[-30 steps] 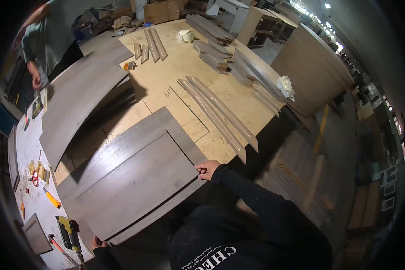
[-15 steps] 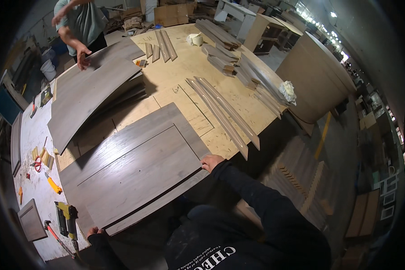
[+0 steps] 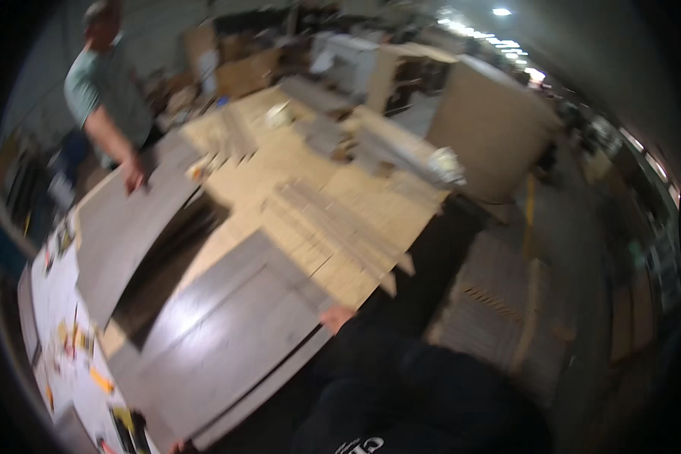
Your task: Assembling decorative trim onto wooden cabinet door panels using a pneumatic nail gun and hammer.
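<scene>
A grey wood-grain cabinet door [image 3: 227, 333] with a framed centre lies at the near edge of the workbench. My right hand [image 3: 337, 318] is closed on its near right corner. At the near left corner my left hand [image 3: 181, 446] grips the same door; only a small, blurred part of it shows at the lower edge. Beyond the door, a large curved grey sheet [image 3: 132, 234] is propped over a dark stack of boards. A co-worker's hand [image 3: 134, 175] is at the far part of that sheet.
A nail gun [image 3: 131, 430], a yellow-orange knife [image 3: 101, 380] and small tools lie along the white strip at left. Long mouldings [image 3: 340, 227] and strip piles rest on the plywood top [image 3: 242, 181]. A large brown rolled sheet [image 3: 492, 129] stands beyond; stacked strips [image 3: 484, 303] are at right.
The view has shifted and blurred, so the door sits lower in it. The co-worker's raised arm has come down toward the sheet. My hands remain at the door's near corners.
</scene>
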A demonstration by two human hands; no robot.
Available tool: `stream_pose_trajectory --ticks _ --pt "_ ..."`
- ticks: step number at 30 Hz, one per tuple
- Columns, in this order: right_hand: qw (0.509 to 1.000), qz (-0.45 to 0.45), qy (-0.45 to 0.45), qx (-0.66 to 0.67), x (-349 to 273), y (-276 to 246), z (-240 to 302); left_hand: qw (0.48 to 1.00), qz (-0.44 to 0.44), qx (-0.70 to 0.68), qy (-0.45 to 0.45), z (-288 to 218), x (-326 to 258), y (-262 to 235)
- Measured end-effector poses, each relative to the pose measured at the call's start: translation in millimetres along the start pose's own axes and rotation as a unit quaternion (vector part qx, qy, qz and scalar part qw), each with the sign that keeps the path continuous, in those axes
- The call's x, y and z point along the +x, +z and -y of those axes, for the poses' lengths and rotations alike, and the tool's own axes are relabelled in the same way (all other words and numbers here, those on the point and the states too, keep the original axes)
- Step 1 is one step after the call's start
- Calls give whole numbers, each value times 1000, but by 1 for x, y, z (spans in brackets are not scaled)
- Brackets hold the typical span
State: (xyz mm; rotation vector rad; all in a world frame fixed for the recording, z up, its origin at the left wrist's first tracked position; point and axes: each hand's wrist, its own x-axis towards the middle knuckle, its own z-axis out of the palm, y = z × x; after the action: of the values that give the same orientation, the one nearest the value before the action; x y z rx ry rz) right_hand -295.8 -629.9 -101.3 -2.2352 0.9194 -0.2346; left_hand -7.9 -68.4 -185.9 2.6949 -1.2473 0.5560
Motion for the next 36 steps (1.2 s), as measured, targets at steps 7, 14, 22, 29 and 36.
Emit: stream_pose_trajectory --ticks 7,14,22,29,36 --pt "993 -9 70 99 4 26 -15 984 -94 -80 131 -52 253 88" --pt "987 13 127 96 14 25 -14 979 -92 -103 152 -84 320 111" --pt "989 102 55 94 27 6 -8 984 -75 -111 118 -102 337 123" --pt "957 203 -121 -170 37 -10 6 988 -56 -115 87 -106 339 135" --pt "920 183 -307 -158 64 55 -55 996 12 -80 -26 -69 231 121"
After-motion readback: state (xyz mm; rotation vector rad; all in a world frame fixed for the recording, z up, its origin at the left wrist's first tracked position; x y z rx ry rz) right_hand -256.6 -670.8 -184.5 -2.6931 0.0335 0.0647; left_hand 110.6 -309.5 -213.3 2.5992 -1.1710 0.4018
